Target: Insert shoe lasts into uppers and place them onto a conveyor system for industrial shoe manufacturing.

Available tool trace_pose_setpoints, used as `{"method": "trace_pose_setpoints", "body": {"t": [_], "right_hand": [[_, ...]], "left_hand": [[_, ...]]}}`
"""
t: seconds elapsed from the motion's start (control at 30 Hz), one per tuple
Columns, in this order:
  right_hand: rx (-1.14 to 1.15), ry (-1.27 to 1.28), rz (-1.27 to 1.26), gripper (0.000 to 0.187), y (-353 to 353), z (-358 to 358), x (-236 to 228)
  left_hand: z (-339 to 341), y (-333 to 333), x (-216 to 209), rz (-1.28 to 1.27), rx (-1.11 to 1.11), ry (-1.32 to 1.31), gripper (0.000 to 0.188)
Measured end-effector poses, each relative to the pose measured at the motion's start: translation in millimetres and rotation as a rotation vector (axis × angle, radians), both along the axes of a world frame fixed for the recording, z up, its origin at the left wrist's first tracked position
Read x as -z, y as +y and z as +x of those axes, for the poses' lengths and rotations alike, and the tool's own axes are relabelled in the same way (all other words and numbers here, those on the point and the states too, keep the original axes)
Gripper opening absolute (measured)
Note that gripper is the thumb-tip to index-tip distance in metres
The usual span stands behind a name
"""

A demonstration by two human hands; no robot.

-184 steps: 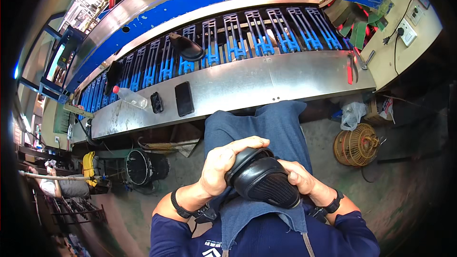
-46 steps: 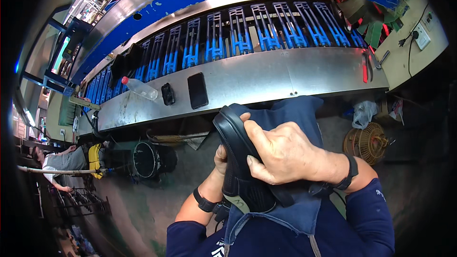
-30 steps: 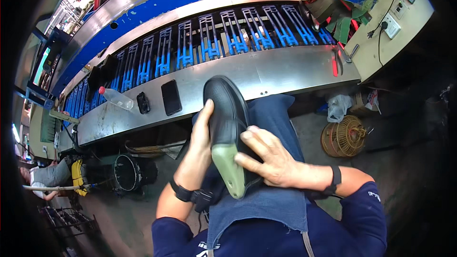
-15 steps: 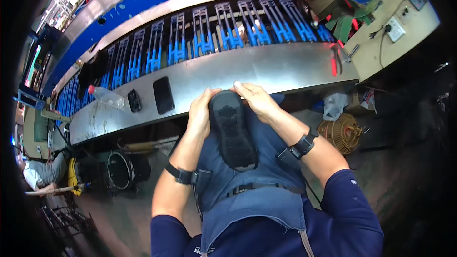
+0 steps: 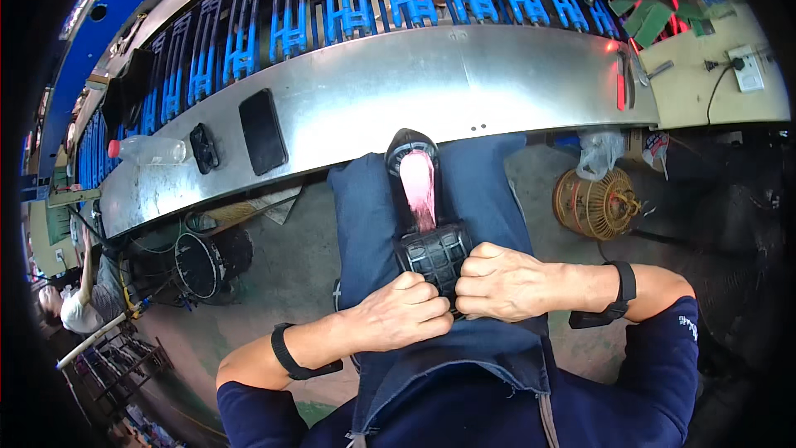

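On my lap lies a black shoe piece (image 5: 401,149), its rounded end pointing away from me. A pink surface (image 5: 417,178) shows along its middle. Toward me, a black sole part (image 5: 435,253) with a raised grid pattern is bent over it; whether the two are joined is unclear. My left hand (image 5: 406,311) is closed in a fist on the near left edge of the grid-patterned sole. My right hand (image 5: 502,282) is clenched on its near right edge, the knuckles almost touching the left hand. The gripped edge is hidden under the fingers.
Ahead stands a metal bench (image 5: 348,99) bearing a phone (image 5: 263,131), a small black object (image 5: 203,148), a clear bottle (image 5: 149,150) and red-handled pliers (image 5: 621,83). Blue metal racks (image 5: 348,0) line its back. A woven basket (image 5: 595,203) and black bucket (image 5: 201,265) flank me; another person (image 5: 83,307) sits left.
Both hands have moved from the sole's far end to its near end and closed into fists. The sole now shows a pink surface and grid pattern. My view has shifted.
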State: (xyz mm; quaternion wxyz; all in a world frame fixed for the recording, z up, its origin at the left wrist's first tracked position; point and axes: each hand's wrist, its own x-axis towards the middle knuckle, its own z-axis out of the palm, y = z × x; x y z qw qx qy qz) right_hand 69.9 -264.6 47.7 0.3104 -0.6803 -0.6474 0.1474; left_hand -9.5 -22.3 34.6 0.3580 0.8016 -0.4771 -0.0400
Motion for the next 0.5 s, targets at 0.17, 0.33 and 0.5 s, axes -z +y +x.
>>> {"method": "trace_pose_setpoints", "body": {"t": [0.17,0.33,0.5], "right_hand": [[0.069,0.194,0.080,0.024,9.5,46.1,-9.1],[0.360,0.570,0.120,0.038,29.7,85.3,-9.9],[0.656,0.681,0.041,0.040,49.5,107.7,16.4]], "left_hand": [[37.5,14.3,-1.7,-0.209,-0.138,0.103,0.018],[81.9,27.6,-0.4,-0.551,-0.382,0.471,0.038],[123.8,35.4,11.6,-0.498,-0.584,0.774,0.030]]}}
